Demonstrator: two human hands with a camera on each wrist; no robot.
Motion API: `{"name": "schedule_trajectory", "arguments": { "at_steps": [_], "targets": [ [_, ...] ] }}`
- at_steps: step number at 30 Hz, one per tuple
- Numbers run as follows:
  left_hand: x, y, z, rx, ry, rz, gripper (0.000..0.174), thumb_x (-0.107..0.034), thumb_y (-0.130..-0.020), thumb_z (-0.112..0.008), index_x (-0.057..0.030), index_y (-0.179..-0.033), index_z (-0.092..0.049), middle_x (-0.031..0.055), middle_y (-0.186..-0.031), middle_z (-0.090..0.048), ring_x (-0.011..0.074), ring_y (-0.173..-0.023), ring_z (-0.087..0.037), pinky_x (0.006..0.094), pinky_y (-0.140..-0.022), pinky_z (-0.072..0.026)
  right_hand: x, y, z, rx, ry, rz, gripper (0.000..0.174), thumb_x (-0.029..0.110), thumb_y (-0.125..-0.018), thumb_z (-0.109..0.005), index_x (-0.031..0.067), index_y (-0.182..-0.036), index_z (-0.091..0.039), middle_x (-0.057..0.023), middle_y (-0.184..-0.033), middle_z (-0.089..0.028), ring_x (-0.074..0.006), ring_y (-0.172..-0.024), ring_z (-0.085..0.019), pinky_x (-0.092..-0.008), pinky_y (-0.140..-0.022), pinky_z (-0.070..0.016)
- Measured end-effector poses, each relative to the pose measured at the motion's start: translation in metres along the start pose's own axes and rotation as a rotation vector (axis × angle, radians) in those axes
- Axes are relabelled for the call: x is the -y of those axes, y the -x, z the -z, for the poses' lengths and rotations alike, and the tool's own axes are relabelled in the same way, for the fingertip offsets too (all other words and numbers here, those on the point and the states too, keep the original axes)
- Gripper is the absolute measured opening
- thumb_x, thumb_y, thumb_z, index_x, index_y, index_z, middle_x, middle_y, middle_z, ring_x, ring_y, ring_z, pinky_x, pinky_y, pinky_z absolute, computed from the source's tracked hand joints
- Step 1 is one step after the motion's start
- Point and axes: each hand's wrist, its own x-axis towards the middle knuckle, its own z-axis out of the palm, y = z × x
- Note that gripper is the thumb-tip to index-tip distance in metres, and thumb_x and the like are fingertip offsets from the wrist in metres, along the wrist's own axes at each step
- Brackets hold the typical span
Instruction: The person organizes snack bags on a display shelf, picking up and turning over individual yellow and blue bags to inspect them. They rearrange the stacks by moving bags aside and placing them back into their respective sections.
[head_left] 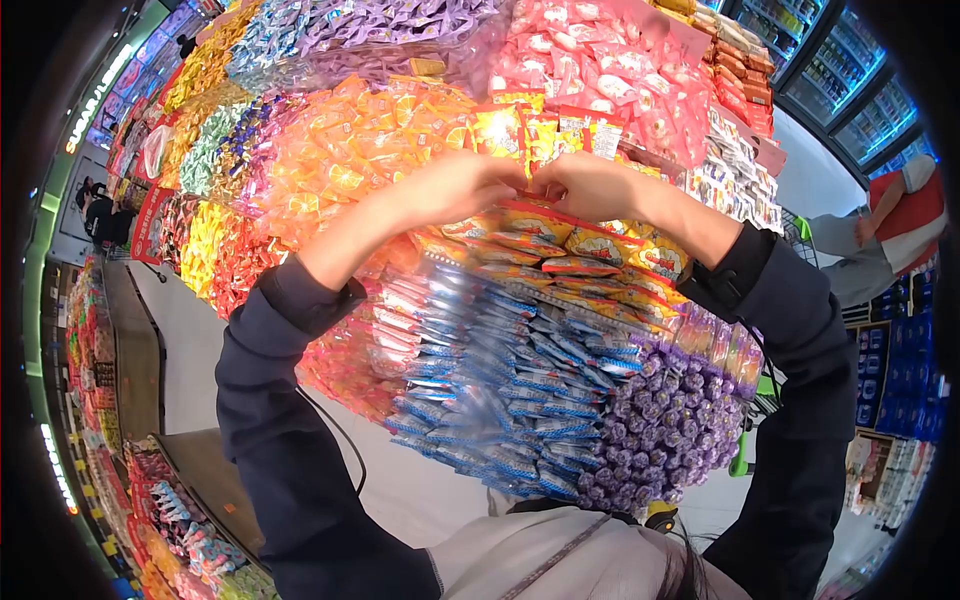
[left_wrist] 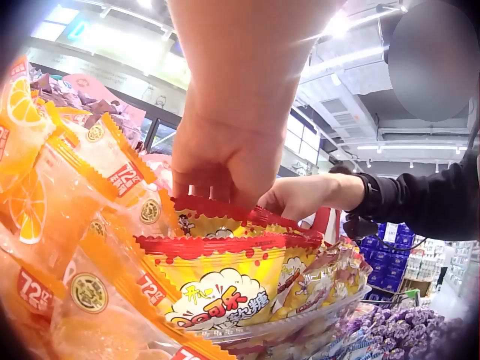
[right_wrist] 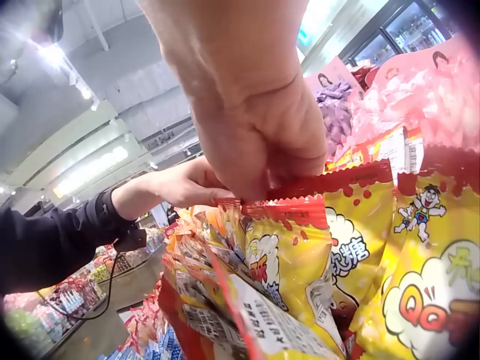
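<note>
Yellow packets with red top edges [head_left: 590,243] [left_wrist: 225,289] stand in a row at the middle of the candy display. My left hand [head_left: 470,185] [left_wrist: 232,142] reaches down from above, its curled fingertips at the red top edges. Right beside it, my right hand [head_left: 600,188] [right_wrist: 259,127] pinches the red top edge of a yellow packet [right_wrist: 289,247]. Both hands nearly meet, knuckles toward each other. Their fingertips are partly hidden behind the hands and packets.
Orange packets [head_left: 335,150] [left_wrist: 56,187] lie left of the hands, pink packets [head_left: 610,75] behind. Blue packets [head_left: 500,400] and purple wrapped candies [head_left: 670,410] fill the near side. A person [head_left: 865,245] is at the far right. A clear bin rim [left_wrist: 300,322] edges the yellow packets.
</note>
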Motion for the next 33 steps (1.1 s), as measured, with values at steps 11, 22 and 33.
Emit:
{"name": "schedule_trajectory", "arguments": {
  "at_steps": [11, 22, 33],
  "targets": [
    [-0.005, -0.001, 0.004, 0.113, -0.002, 0.078, 0.017, -0.006, -0.085, -0.050, -0.0013, -0.099, -0.057, 0.0092, -0.083, -0.062, 0.0153, -0.073, -0.058, 0.0289, -0.066, -0.0468, -0.016, 0.005, 0.037, -0.330, 0.003, -0.123, 0.023, 0.014, -0.074, -0.062, 0.0020, -0.094, -0.059, -0.0143, -0.083, -0.062, -0.0237, -0.075, -0.060, -0.0333, -0.067, -0.0467],
    [-0.004, 0.002, 0.004, 0.085, 0.009, 0.038, 0.018, -0.006, -0.083, -0.052, -0.0013, -0.099, -0.058, 0.0113, -0.087, -0.063, 0.0192, -0.078, -0.060, 0.0315, -0.071, -0.0465, -0.031, -0.009, 0.019, -0.275, 0.198, -0.198, 0.036, 0.014, -0.066, -0.070, 0.0011, -0.098, -0.057, -0.0166, -0.085, -0.061, -0.0296, -0.082, -0.059, -0.0361, -0.072, -0.0466],
    [-0.004, 0.002, 0.002, 0.073, -0.034, 0.041, 0.020, -0.005, -0.082, -0.052, -0.0015, -0.101, -0.059, 0.0125, -0.088, -0.064, 0.0211, -0.079, -0.061, 0.0318, -0.072, -0.0469, -0.026, -0.010, 0.000, -0.133, 0.195, -0.319, 0.028, 0.022, -0.069, -0.067, 0.0012, -0.085, -0.056, -0.0149, -0.076, -0.060, -0.0299, -0.073, -0.058, -0.0373, -0.066, -0.0455]
  ]
}}
